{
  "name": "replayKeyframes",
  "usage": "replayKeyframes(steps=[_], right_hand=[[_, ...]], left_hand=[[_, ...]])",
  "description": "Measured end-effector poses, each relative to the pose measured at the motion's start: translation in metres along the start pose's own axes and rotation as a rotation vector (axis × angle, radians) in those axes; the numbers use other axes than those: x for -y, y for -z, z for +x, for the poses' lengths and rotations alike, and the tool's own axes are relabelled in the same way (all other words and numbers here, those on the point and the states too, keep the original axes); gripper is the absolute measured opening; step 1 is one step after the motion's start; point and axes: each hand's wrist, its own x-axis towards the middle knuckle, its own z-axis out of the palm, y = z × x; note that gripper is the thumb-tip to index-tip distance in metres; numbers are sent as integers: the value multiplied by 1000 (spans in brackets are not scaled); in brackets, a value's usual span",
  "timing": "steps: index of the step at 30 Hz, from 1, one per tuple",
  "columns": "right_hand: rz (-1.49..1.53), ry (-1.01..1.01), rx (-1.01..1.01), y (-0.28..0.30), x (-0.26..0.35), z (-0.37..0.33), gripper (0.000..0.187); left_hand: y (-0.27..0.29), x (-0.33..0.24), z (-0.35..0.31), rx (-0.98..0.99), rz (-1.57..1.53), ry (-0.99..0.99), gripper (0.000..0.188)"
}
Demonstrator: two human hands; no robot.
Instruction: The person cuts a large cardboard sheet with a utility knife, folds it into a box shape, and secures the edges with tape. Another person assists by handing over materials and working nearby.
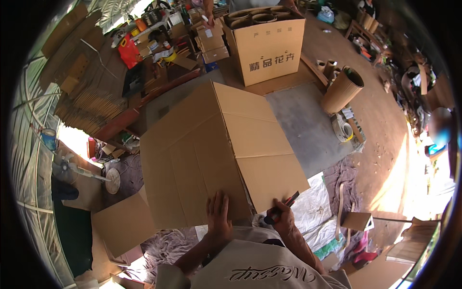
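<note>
A large brown cardboard box (187, 159) lies tilted in front of me, with a long edge running between its two creased panels. My left hand (219, 216) rests on the near end of the left panel, its fingers stretched out flat. By the near corner of the narrower right panel, my right hand (283, 216) is closed around a red and black utility knife (274, 215). The knife's front end points up and to the right, beside the cardboard. Whether its blade is out I cannot tell.
On the grey table (308, 130) stand an upright carton (272, 58) holding cardboard tubes, a loose tube (342, 90) and a tape roll (342, 130). Another person's hand (208, 20) shows beyond. Stacked cardboard sheets (89, 108) and a fan (65, 166) are at left.
</note>
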Motion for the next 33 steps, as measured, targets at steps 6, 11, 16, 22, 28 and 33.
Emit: replayKeyframes(steps=[6, 11, 16, 22, 28, 33], right_hand=[[104, -285, 282, -25, -65, -1, 30], [90, -270, 445, -28, -77, -12, 28], [-1, 9, 158, -26, -52, -19, 16], [-267, 551, 45, -14, 21, -14, 10], [-347, 681, 41, 24, 63, -17, 12], [-392, 689, -99, 65, 38, -7, 14]], left_hand=[[21, -2, -8, -410, 51, -61, 69], [41, -2, -36, -465, 103, -50, 64], [17, 13, -65, -428, 85, -6, 72], [-18, 22, -107, -321, 84, 2, 78], [-37, 62, -112, -257, 100, 1, 78], [-31, 88, -80, -167, 104, -12, 76]])
